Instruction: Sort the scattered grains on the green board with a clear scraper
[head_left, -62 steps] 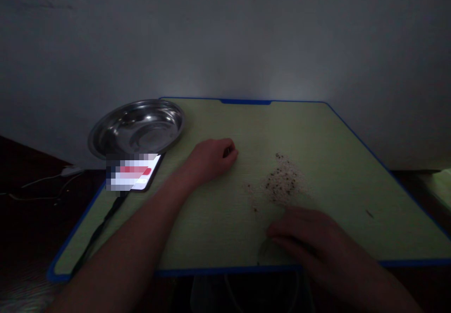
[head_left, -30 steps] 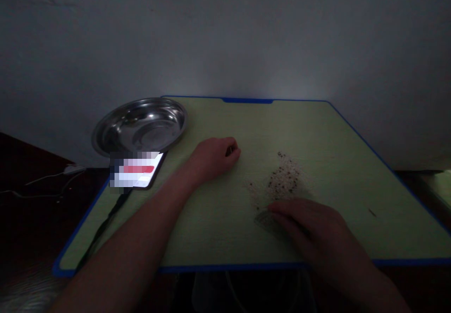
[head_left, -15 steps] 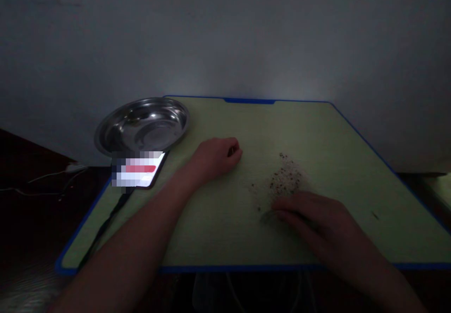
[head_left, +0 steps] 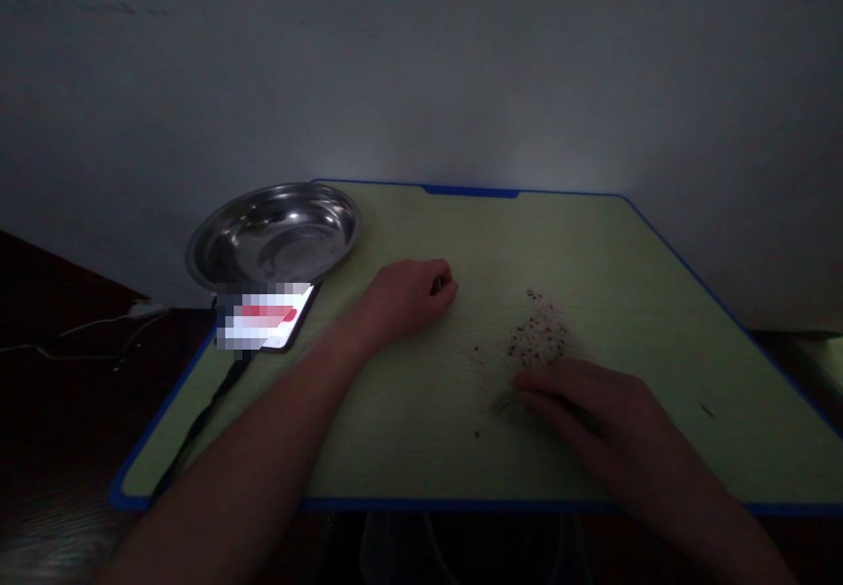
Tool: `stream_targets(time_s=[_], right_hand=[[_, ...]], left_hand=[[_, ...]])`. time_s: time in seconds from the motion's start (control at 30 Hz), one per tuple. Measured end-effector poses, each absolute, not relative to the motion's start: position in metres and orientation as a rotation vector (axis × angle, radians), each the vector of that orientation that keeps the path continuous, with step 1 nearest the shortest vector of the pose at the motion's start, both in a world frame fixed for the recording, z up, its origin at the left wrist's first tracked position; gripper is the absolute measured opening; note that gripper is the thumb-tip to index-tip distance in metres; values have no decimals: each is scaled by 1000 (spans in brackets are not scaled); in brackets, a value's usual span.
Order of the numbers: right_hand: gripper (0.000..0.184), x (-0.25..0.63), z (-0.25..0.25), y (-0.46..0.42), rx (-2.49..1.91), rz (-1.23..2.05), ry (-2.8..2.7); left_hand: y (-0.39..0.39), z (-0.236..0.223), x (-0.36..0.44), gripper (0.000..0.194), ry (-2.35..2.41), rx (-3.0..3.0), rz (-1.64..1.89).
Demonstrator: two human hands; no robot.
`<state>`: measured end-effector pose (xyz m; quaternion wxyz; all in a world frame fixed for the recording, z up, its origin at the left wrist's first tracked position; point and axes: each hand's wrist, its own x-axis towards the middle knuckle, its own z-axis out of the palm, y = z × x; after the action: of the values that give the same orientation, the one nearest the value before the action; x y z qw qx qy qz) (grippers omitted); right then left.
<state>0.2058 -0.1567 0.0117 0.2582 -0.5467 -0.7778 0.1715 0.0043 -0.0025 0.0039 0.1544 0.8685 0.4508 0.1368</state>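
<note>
A small heap of pale, rice-like grains (head_left: 541, 330) mixed with dark specks or beans is spread on the light green tabletop. My right hand (head_left: 586, 409) rests at the near edge of this heap, thumb and index fingertips close together in a pinch; whatever may be between them is too small to make out. One dark bean (head_left: 477, 434) lies apart, nearer the table's front edge. Left of the heap, my left hand (head_left: 414, 293) lies on the table with its fingers curled in; its inside is mostly hidden.
A shiny steel basin (head_left: 290, 251) stands at the back left. In front of it lies a lit phone (head_left: 273, 335), partly blurred, with a black strap (head_left: 211, 405) running forward. The folding table (head_left: 461, 501) has a blue rim and meets a grey wall (head_left: 421, 67).
A single dark bean has shifted towards the front edge, away from the heap. Both hands stay in nearly the same place; the whole view has moved slightly.
</note>
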Motion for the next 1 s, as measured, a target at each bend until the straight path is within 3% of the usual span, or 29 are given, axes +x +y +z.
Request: stream_targets(time_s=[0.4, 1.0], right_hand=[[24, 203, 4, -159, -1521, 431, -2095], [18, 189, 6, -174, -1309, 866, -2208]], left_hand=[[-3, 5, 5, 22, 1290, 2487, 388], [-4, 6, 4, 22, 1276, 2482, 397]])
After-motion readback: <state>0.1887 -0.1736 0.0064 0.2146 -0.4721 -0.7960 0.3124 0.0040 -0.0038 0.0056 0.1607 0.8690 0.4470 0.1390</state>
